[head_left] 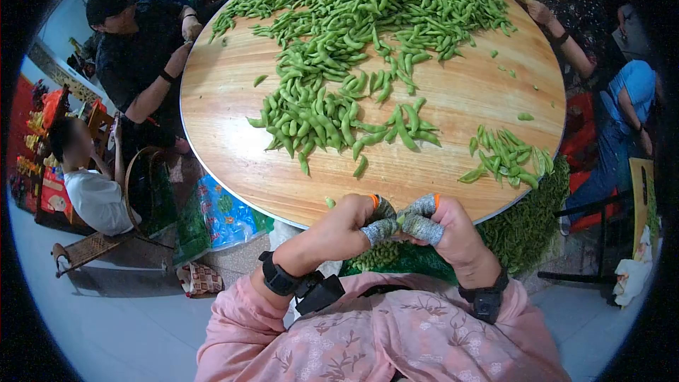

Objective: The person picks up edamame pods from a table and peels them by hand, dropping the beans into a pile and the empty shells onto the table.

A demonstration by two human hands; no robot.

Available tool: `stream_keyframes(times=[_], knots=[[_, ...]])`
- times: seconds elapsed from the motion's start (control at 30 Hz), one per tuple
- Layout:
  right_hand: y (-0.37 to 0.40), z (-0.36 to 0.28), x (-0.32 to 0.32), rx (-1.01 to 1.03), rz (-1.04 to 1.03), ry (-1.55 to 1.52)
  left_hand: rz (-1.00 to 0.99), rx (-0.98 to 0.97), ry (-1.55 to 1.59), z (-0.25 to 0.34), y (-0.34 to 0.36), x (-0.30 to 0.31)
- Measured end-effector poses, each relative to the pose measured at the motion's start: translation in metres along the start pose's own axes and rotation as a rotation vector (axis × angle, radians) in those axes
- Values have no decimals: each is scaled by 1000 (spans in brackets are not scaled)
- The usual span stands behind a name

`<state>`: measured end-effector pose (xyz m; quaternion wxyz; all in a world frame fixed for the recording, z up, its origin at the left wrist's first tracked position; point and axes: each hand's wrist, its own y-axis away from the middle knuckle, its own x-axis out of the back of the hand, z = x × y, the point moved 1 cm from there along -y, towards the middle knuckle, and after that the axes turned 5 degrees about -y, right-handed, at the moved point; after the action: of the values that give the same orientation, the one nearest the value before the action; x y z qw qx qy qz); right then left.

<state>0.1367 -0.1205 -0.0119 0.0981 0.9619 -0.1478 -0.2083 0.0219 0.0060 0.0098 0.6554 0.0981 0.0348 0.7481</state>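
Note:
My left hand (345, 226) and my right hand (447, 228) meet at the near edge of the round table. Grey knitted covers wrap several of my fingertips. A green soybean pod (400, 218) is pinched between the fingers of both hands, mostly hidden by them. Just beyond, a single pod (361, 166) lies on the wood, with a large heap of soybean pods (318, 110) further off. Right of my hands is a small pile of flatter, opened-looking pods (511, 155). Shelled beans (375, 257) show below my hands, over green plastic.
The round wooden table (233, 99) fills the middle. A heap of green husks (527, 230) lies on the floor at its right. People sit or stand around it, one in black (134, 56) at left. A blue plastic bag (223, 212) lies at the lower left.

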Motion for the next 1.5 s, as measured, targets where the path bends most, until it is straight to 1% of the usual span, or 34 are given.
stream_keyframes(times=[0.1,0.17,0.2,0.27,0.3,0.37,0.4,0.47,0.5,0.57,0.7,0.77,0.8,0.87,0.9,0.97,1.0,1.07,1.1,1.17,1.2,1.23,1.3,1.33,1.4,1.43,1.5], knots=[[-5,7,0,37,11,26,19,21,-50,-10,1,0],[-8,8,3,23,30,-60,100,-118,-422,-18,2,-4],[-8,8,4,24,28,-60,102,-119,-424,-15,4,-8],[-8,9,4,44,21,-92,140,-29,-1094,-7,7,-17],[-8,9,4,44,20,-93,140,-28,-1095,-9,7,-19],[-7,8,4,102,45,-40,287,-221,-1043,-12,8,-20],[-6,6,3,105,46,-40,287,-224,-1045,-13,8,-20],[-4,0,1,116,-16,-61,320,-216,-850,-15,8,-20],[-4,3,2,117,-16,-61,319,-217,-851,-16,7,-22],[-5,9,5,200,7,40,361,-198,-352,-17,6,-23],[-3,3,1,293,-43,146,337,-245,-282,-16,7,-17],[-3,0,0,216,-37,139,286,-153,-197,-18,6,-16],[-4,-2,0,219,-45,142,294,-156,-199,-17,5,-15],[-3,-3,0,179,-23,293,227,-28,-262,-16,6,-15],[-3,-2,0,175,-27,295,231,-26,-258,-18,5,-17],[-3,-2,1,184,58,402,283,-40,-276,-23,2,-19],[-3,-2,4,179,52,402,289,-35,-272,-24,4,-18],[3,-9,20,270,241,535,289,-41,-401,-24,9,-15],[6,-16,30,275,319,528,287,-37,-398,-24,13,-12],[10,-28,57,283,468,559,525,38,-613,-20,24,0],[13,-32,71,287,536,597,633,24,-717,-26,25,10],[18,-33,86,287,536,596,751,108,-866,-29,24,17],[26,-35,107,391,731,845,724,145,-958,-35,22,26],[28,-35,109,392,729,844,726,145,-959,-33,23,24],[35,-38,111,447,771,718,482,-50,-997,-25,24,17],[37,-40,108,447,771,717,482,-50,-998,-23,21,18],[39,-39,99,329,718,533,566,-25,-1064,-15,8,28]])
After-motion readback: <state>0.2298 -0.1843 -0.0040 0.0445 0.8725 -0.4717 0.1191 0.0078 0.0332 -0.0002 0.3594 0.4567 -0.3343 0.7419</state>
